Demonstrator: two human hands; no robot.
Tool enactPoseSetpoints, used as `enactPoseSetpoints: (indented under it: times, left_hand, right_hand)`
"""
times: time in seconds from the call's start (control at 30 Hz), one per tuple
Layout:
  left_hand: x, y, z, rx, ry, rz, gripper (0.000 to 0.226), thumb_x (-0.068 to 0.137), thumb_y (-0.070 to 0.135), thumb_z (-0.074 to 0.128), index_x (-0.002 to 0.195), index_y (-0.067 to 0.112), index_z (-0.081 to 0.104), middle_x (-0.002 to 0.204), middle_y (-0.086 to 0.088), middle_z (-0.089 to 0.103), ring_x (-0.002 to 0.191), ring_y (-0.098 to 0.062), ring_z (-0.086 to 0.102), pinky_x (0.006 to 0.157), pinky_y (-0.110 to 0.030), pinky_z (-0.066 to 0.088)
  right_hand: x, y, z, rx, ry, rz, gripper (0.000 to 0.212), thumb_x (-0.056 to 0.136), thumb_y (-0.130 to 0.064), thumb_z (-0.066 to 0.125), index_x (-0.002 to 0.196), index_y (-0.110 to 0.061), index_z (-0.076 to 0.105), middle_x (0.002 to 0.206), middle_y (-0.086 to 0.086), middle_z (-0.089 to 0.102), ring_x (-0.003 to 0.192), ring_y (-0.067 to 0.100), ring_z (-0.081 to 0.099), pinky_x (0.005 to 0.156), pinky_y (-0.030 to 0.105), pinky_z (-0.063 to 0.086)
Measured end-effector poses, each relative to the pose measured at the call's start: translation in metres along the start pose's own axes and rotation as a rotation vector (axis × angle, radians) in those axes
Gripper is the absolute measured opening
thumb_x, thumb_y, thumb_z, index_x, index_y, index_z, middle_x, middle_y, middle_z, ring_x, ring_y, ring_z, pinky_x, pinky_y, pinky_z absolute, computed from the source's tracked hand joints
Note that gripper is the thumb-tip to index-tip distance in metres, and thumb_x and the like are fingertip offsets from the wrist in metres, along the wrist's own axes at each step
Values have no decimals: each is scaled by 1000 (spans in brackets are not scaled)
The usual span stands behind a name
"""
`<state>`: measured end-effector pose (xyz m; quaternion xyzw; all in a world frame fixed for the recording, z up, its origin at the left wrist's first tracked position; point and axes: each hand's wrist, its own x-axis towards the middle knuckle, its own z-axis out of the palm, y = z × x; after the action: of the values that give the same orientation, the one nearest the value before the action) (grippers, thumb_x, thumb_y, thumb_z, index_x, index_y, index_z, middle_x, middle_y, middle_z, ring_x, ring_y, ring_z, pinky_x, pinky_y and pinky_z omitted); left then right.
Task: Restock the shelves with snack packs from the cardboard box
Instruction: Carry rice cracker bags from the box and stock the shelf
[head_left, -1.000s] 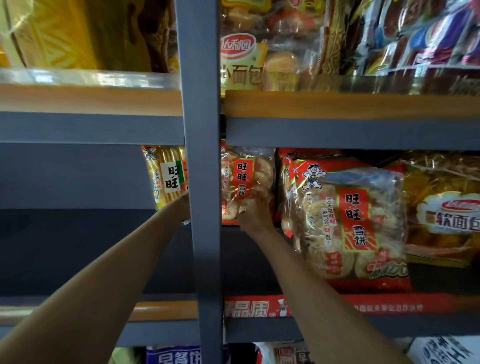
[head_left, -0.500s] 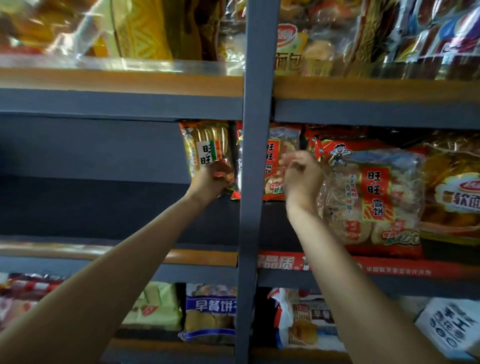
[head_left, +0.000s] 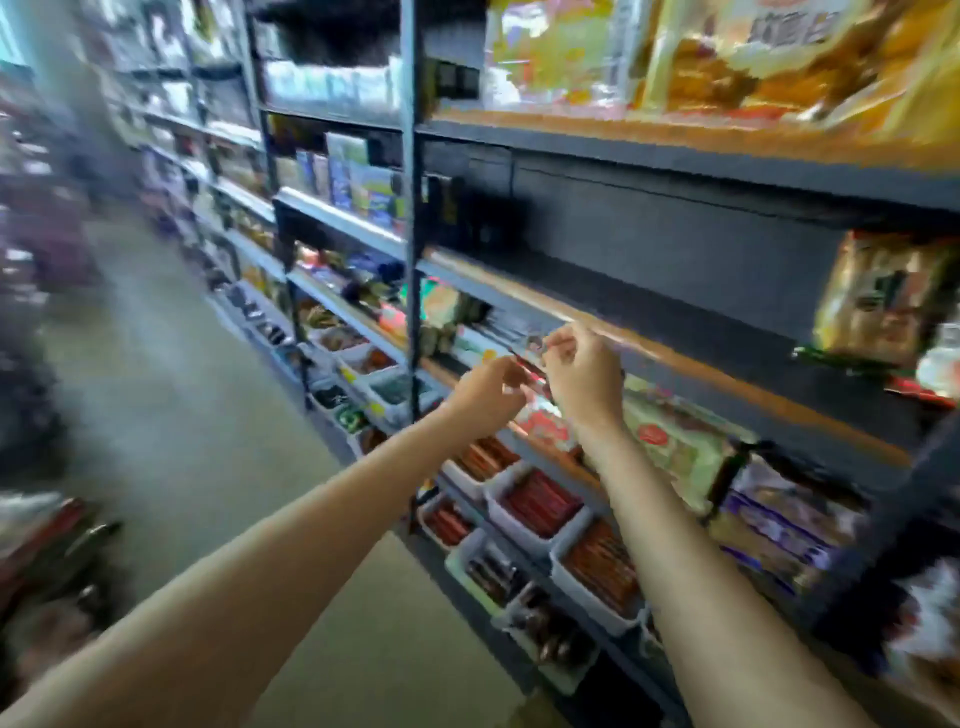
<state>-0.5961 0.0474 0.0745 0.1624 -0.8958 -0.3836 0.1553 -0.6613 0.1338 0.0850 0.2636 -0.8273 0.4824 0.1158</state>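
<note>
Two bare hands meet in front of a dark metal shelf (head_left: 675, 358) in a blurred shop aisle, the left hand (head_left: 485, 392) and right hand (head_left: 582, 371) with fingers curled, close together; whether they hold anything cannot be told. A rice-cracker pack (head_left: 883, 301) stands on the shelf at right; white bins (head_left: 524, 535) of red snack packets line the lower rows.

I'm looking down a shop aisle: dark metal shelving (head_left: 410, 218) runs its length, stacked with bagged snacks (head_left: 888, 301), white bins (head_left: 524, 540) of packets on its lower tiers, bare floor (head_left: 171, 415) beside it
</note>
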Motion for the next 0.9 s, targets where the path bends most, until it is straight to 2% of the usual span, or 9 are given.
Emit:
enactPoseSetpoints:
  times: [0.07,0.1,0.2,0.3,0.4,0.5,0.67,0.77,0.9]
  left_hand:
    - [-47,-68,-50,52,36,-211,16,90,8,48,79,8,59,81,-17,60,82,-29,57,82,-39,46]
    - [-74,-100,-72,65,64,-319,16,90,6,47,79,6,58,80,-19,60,80,-28,56,78,-39,46]
    - [-157,-179,-130,59,238,-580,19,89,8,49,105,5,59,109,-22,65,79,-24,56,70,-32,48]
    - [-226,-230,-176,102,387,-699,30,86,8,54,115,4,57,112,-17,64,100,-28,60,80,-29,46]
    - [-263,-259,-215,75,580,-703,23,84,5,57,106,2,61,101,-15,66,98,-29,62,83,-32,46]
    - [-278,-281,-245,125,730,-793,21,86,7,56,105,2,63,100,-12,66,97,-23,61,84,-28,45]
    - [-287,-333,-283,232,827,-1093,42,89,23,53,124,2,52,126,-21,55,118,-35,50,102,-37,39]
    - [-294,-355,-292,81,782,-1270,62,86,35,61,132,0,41,135,-19,47,125,-34,44,105,-39,37]
    - [-300,-376,-300,-178,854,-1242,74,82,29,68,138,1,29,141,-16,40,128,-31,41,103,-37,35]
  right_hand:
    - [-30,-28,67,-35,-289,-20,16,84,-6,53,97,-3,62,99,19,67,96,32,62,80,34,45]
    - [-48,-44,100,-33,-448,-37,16,85,-5,53,99,-3,61,97,20,66,89,28,66,74,31,47]
    - [-111,-95,185,89,-807,-54,12,89,-3,47,96,-9,53,85,12,59,41,3,58,40,19,46]
    - [-169,-140,252,125,-1022,-120,7,88,-9,49,91,-13,54,81,7,60,59,18,61,54,35,56]
    - [-208,-176,300,72,-1117,-288,21,86,-15,56,104,-5,60,100,15,67,94,30,63,84,39,50]
    - [-223,-202,338,81,-1156,-377,28,86,-19,57,109,-3,59,114,19,62,108,31,57,91,34,42]
    - [-220,-228,389,-91,-1184,-569,57,90,-36,56,134,-6,40,138,13,45,129,28,41,106,34,33]
    - [-216,-239,417,-67,-1273,-433,59,90,-37,57,136,-7,37,141,12,44,129,29,41,104,35,34]
    - [-214,-237,443,-54,-1408,-234,55,90,-27,55,137,-6,36,138,11,47,122,28,48,99,35,41]
